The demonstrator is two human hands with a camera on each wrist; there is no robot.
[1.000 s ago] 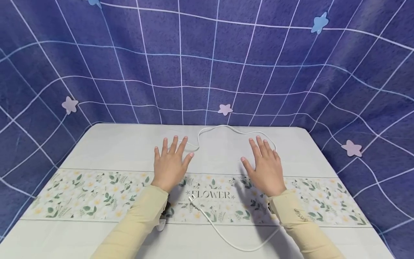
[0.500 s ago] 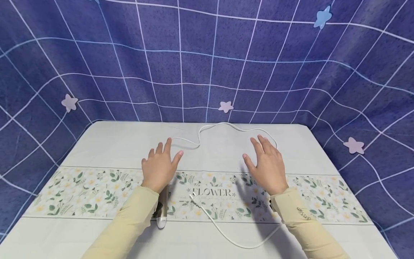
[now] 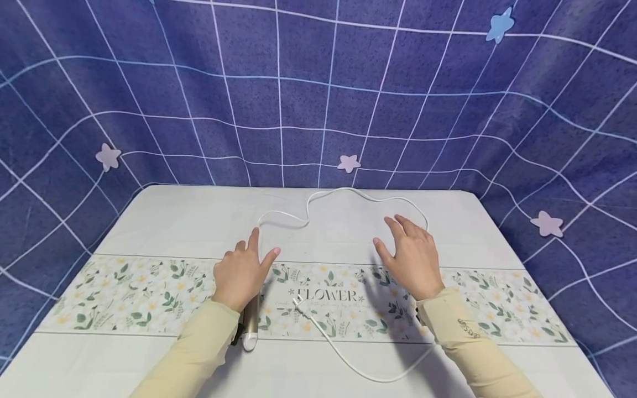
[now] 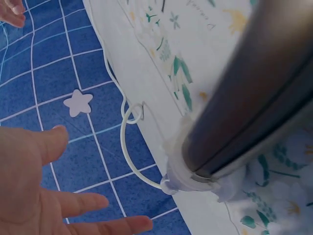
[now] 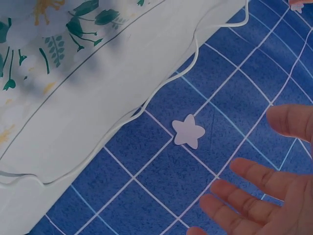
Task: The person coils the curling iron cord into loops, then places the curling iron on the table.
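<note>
A bronze-brown hair iron [image 3: 251, 320] with a white tip lies on the flowered runner, partly hidden under my left hand and wrist. In the left wrist view the iron [image 4: 249, 88] appears large and blurred, its white cord leaving a pale end. My left hand [image 3: 240, 276] is held above the iron, index finger and thumb extended, the other fingers a little bent, gripping nothing. Over on the right, my right hand [image 3: 414, 262] hovers palm down near the cord; its fingers [image 5: 249, 205] are spread and hold nothing. The cord's two-pronged plug [image 3: 300, 303] lies between the hands.
The white cord [image 3: 365, 199] snakes along the back of the white table [image 3: 164, 221], passes by my right hand and loops near the front. A floral runner [image 3: 149, 293] crosses the table. Blue gridded cloth [image 3: 298, 99] with stars encloses the back and sides.
My left hand has shifted left and nearer to me, uncovering more of the hair iron, and its outer fingers have bent. My right hand stays almost in place, fingers closer together.
</note>
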